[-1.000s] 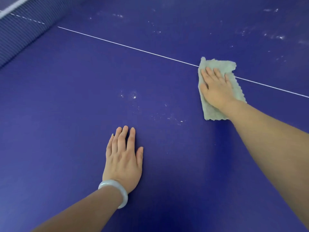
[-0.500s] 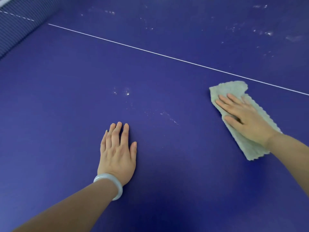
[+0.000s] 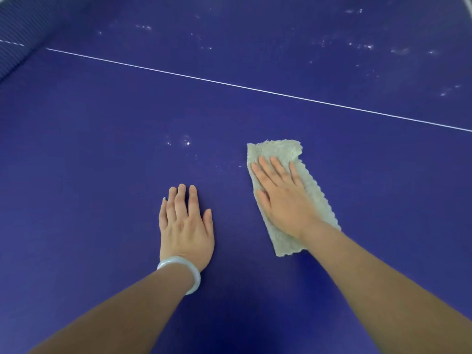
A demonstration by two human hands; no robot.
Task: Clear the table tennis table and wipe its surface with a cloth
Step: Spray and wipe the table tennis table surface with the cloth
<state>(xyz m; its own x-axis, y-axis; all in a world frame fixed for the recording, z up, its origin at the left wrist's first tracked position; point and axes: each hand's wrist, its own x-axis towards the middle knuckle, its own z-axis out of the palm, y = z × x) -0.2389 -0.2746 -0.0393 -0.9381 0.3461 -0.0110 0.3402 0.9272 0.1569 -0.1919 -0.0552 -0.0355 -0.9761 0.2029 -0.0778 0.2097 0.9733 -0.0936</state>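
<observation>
A pale grey-green folded cloth (image 3: 281, 152) lies flat on the dark blue table tennis table (image 3: 89, 162), right of centre. My right hand (image 3: 282, 198) presses down on the cloth with straight fingers, covering its middle. My left hand (image 3: 185, 221) rests flat on the bare table just left of the cloth, fingers together, with a pale bangle (image 3: 189, 272) on the wrist. Small white specks (image 3: 186, 143) dot the surface just beyond my left hand, left of the cloth's far end.
A white centre line (image 3: 229, 84) crosses the table diagonally beyond both hands. More white smudges (image 3: 367, 47) speckle the far right part of the surface. The dark net (image 3: 18, 34) stands at the upper left corner.
My right hand has slid the cloth from the white line back toward me and then leftward, close to my left hand. My left hand stays flat in place.
</observation>
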